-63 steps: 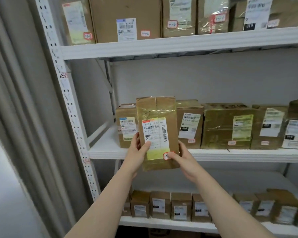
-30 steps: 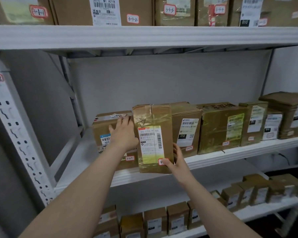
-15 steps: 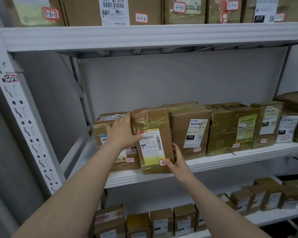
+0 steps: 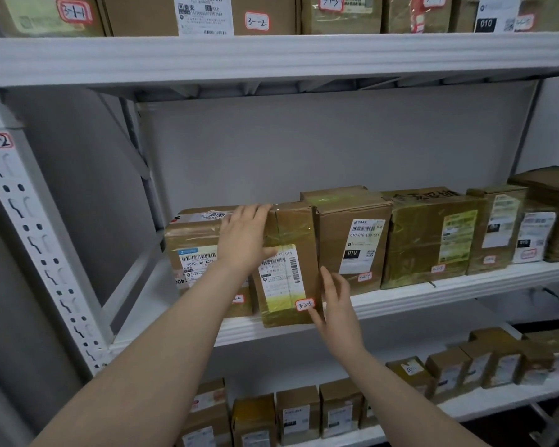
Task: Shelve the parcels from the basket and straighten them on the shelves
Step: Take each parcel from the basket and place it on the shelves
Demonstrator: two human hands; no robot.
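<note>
Your left hand (image 4: 244,235) lies open, with the fingers almost straight over the upper left corner of the tall brown cardboard parcel (image 4: 291,227) wrapped in glossy clear tape, and the thumb rests across its front face. It presses the parcel and does not close around it. Your right hand (image 4: 334,304) is open too, with straight fingers touching the lower right edge of the parcel, just beside the small red-bordered sticker (image 4: 305,304). The parcel stands upright on the white metal middle shelf (image 4: 433,295), between the wider brown cardboard box (image 4: 191,233) on its left and the brown cardboard box with a white label (image 4: 352,240) on its right. Its front seems to stick out a little further than its neighbours. The carton looks stiff, so I think it will keep its shape under a flat push. The tape is probably slippery, so your fingers may slide if you only pinch it. It is tall and narrow, so it may tip if you push only at the top. It seems rather light, but this I cannot be sure of. Better to push low and high together with flat palms, or to take it by both side edges
</note>
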